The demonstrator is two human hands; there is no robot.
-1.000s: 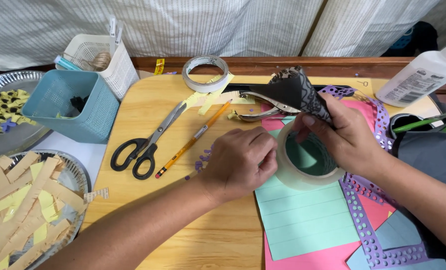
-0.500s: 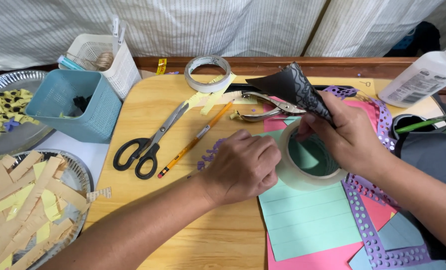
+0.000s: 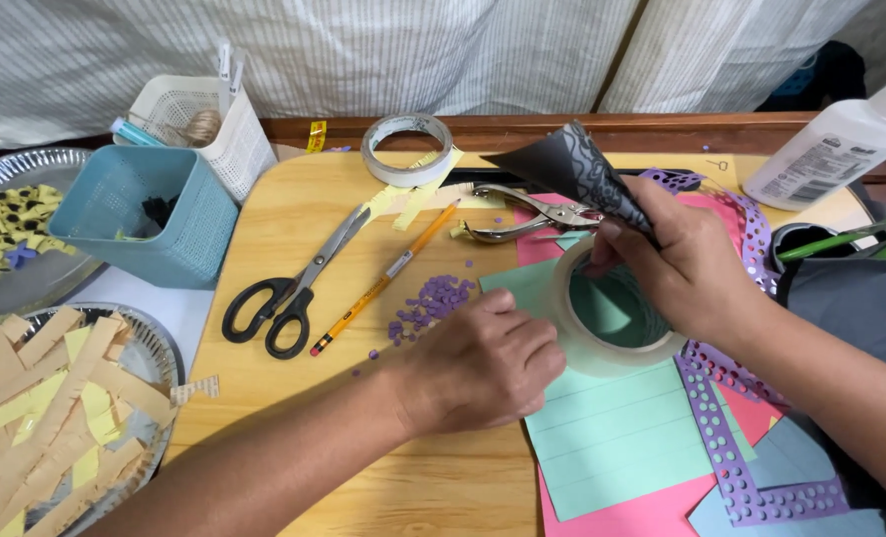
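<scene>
My right hand (image 3: 687, 264) grip clamped on black paper cone (image 3: 572, 164); left hand (image 3: 483, 363) fingers curled at clear tape roll (image 3: 602, 323). Blue basket (image 3: 150, 224) far left, dark bits inside. Bare desk (image 3: 264, 418) near me.

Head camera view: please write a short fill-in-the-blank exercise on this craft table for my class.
1. The right hand holds a cone of ____ paper.
2. The left hand touches a roll of clear ____ on the green sheet.
3. The pencil lies beside black-handled ____.
4. Small ____ paper dots lie near the pencil.

Missing words: black; tape; scissors; purple
</scene>
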